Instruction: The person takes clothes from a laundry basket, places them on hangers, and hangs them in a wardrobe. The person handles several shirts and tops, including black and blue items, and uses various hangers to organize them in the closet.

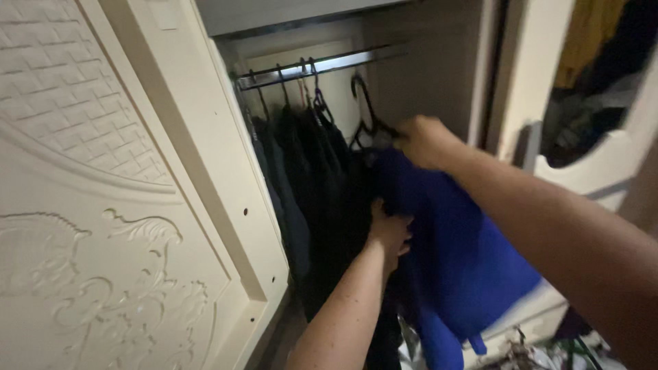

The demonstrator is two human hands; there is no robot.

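**A:** Start with your right hand [426,142]. What have you got there?

**B:** You're clenched around the neck of a black plastic hanger [367,113], right where the blue garment [459,253] sits on its shoulders. Gripping there lets you carry the hanger and the cloth as one, with the hook left free above your fist.

**A:** And the hook itself?

**B:** It stands up just below the metal closet rail [322,66], near it but, as far as I can tell, not over it. The garment hangs from your fist, in front of the open wardrobe, its lower part trailing down toward the floor.

**A:** Your left hand [389,229]?

**B:** Its fingers are closed on cloth at the near edge of the blue garment, right where it meets the dark clothes [308,178] already hanging. I can't tell which of the two you're pinching. Held there, your hand steadies the fabric and keeps it from bunching against its neighbours.

**A:** What surrounds you?

**B:** The dark clothes crowd the left part of the rail, so the free stretch lies to their right. The carved cream wardrobe door [103,205] stands swung open on your left, out of the way of both arms.
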